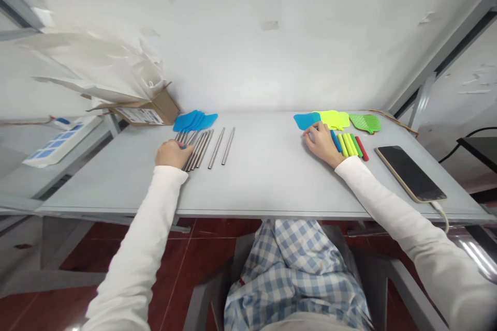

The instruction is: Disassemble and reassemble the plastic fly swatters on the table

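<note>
My left hand [171,154] rests over the left end of a row of slim metal rods [202,149], its fingers curled together. A small bit of blue shows at its fingertips, but what they grip is hidden. Just beyond lie several flat blue plastic pieces [194,121], overlapping, close to the rods' far ends. My right hand [321,144] is lowered at the front edge of other flat blue pieces [305,121], fingers bent and slightly apart, with nothing visible in them. Beside its wrist sits a row of blue, yellow, green and red handle-like tubes [350,145].
Flat yellow pieces [334,118] and a green textured piece [367,123] lie along the wall. A phone [410,173] with a charging cable is at the right. An open cardboard box [165,106] and a power strip [64,139] stand left of the grey table [264,181].
</note>
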`<move>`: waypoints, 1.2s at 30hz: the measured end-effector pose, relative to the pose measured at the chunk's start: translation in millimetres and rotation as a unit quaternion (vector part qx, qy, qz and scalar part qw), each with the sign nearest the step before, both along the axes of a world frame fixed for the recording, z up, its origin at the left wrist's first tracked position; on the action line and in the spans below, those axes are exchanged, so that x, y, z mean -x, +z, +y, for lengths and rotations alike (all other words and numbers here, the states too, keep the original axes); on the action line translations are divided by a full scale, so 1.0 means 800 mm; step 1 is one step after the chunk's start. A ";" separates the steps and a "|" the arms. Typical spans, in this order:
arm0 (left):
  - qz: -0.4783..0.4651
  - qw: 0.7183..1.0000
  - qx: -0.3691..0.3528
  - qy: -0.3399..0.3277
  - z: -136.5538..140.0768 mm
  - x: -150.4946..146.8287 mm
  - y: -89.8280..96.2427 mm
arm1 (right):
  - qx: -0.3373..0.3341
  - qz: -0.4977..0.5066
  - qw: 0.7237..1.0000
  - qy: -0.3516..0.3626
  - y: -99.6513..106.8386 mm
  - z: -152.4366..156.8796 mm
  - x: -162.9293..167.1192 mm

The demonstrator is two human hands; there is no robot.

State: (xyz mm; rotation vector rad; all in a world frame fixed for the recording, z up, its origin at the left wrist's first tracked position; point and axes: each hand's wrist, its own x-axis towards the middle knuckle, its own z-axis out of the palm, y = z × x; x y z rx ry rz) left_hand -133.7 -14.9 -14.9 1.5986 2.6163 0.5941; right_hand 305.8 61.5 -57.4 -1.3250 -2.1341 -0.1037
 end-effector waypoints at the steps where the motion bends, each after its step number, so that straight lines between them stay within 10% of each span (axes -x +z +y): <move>1: -0.007 0.999 0.003 0.033 -0.003 -0.009 0.006 | 0.004 -0.001 1.000 0.002 0.000 0.000 0.001; 5: -0.032 0.997 -0.005 0.063 -0.017 -0.039 0.025 | 0.016 -0.006 1.000 0.005 0.001 -0.001 0.003; 12: -0.124 0.982 -0.112 -0.093 -0.038 -0.110 0.035 | 0.037 0.014 0.998 0.039 -0.001 -0.003 0.006; 17: -0.363 0.888 -0.084 -0.270 -0.038 -0.201 0.015 | 0.105 0.116 0.977 0.142 0.010 -0.018 0.014; 21: -0.431 0.831 -0.062 -0.345 -0.032 -0.267 -0.006 | 0.248 0.283 0.900 0.218 0.021 -0.032 0.023; 28: -0.302 0.831 0.011 -0.468 -0.013 -0.297 -0.018 | 0.383 0.567 0.712 0.158 0.034 -0.026 0.030; 36: 0.076 0.924 -0.018 -0.375 0.024 -0.234 -0.030 | 0.416 0.612 0.665 0.100 0.041 -0.021 0.021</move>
